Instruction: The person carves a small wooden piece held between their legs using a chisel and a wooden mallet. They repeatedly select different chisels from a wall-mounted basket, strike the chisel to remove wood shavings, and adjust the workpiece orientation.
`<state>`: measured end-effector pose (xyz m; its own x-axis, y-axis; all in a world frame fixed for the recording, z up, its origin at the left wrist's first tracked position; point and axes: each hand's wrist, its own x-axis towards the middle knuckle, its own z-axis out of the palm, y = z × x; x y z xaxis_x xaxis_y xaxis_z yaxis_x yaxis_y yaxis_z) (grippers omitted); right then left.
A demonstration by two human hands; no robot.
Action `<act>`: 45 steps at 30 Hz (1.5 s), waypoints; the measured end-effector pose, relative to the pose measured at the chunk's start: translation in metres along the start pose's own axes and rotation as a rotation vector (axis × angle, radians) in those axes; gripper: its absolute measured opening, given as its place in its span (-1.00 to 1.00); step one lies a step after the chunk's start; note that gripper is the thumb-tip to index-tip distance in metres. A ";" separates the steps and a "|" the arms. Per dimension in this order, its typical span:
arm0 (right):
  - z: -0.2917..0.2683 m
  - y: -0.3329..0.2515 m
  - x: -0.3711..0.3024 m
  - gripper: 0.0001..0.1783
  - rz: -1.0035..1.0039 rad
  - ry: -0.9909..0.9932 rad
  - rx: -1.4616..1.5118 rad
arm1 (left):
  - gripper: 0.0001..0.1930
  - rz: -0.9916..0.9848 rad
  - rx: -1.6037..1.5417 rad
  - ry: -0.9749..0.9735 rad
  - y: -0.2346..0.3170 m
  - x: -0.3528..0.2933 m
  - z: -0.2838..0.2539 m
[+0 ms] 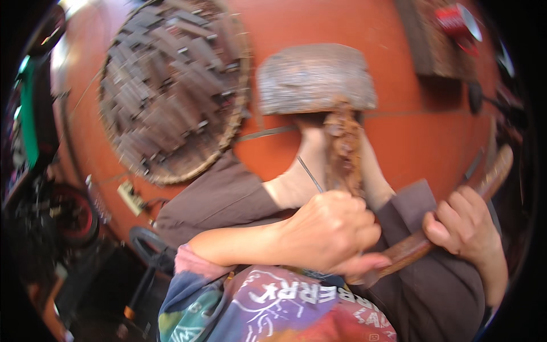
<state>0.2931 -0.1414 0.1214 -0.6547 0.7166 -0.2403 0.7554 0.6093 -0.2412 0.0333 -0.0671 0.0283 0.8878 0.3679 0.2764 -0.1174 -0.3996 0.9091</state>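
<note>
My right hand (464, 225) is wrapped round a brown, slightly curved wooden stick (410, 251), which slants from my lap up to the right. My left hand (336, 231) is closed in a fist near the stick's lower end, its thumb stretched along that end. Out of the top of this fist pokes a thin dark metal rod (310, 174); its other end is hidden in the fingers. Beyond my left hand, between my bare feet, a rough brown knobbly strip (345, 148) reaches to a grey, worn block (316, 77). Both are blurred.
At the far left a round woven basket (242, 108) holds many flat grey-brown pieces with shiny ends. A wooden bench (427, 40) with a red can (456, 23) stands far right. A power strip (131, 198) lies on the orange tiled floor, left of my knee.
</note>
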 end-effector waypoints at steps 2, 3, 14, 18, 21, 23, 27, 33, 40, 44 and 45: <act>0.007 -0.005 -0.012 -0.80 0.077 -0.057 0.000 | -0.59 -0.216 0.019 0.067 -0.010 -0.010 -0.011; 0.010 -0.006 -0.011 -0.80 0.094 -0.067 0.000 | -0.67 -0.350 -0.065 0.158 -0.016 -0.023 -0.023; 0.007 -0.016 -0.002 -0.76 0.253 -0.164 0.058 | -0.48 -1.294 0.625 1.082 -0.086 -0.227 -0.180; 0.008 -0.020 0.005 -0.76 0.291 -0.170 0.053 | -0.50 -1.384 0.629 1.122 -0.090 -0.269 -0.199; 0.007 -0.020 0.007 -0.76 0.304 -0.200 0.053 | -0.47 -1.457 0.667 1.092 -0.095 -0.288 -0.205; 0.008 -0.021 0.009 -0.76 0.302 -0.188 0.064 | -0.44 -1.490 0.652 1.094 -0.098 -0.292 -0.204; 0.005 -0.023 0.014 -0.77 0.296 -0.208 0.070 | -0.44 -1.521 0.560 1.032 -0.110 -0.289 -0.202; 0.007 -0.021 0.018 -0.77 0.270 -0.227 0.101 | -0.44 -1.495 0.555 0.978 -0.115 -0.282 -0.197; -0.001 -0.020 0.012 -0.68 0.322 -0.271 0.097 | -0.55 -1.443 0.620 1.004 -0.109 -0.247 -0.188; 0.003 -0.020 0.013 -0.71 0.339 -0.254 0.101 | -0.57 -1.435 0.571 0.998 -0.108 -0.242 -0.187; 0.005 -0.019 0.012 -0.73 0.344 -0.267 0.108 | -0.57 -1.435 0.574 1.000 -0.107 -0.241 -0.186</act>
<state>0.2706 -0.1463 0.1190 -0.3606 0.7499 -0.5546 0.9325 0.3021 -0.1979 -0.2512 0.0435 -0.0778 -0.4345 0.8596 -0.2689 0.7400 0.5109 0.4375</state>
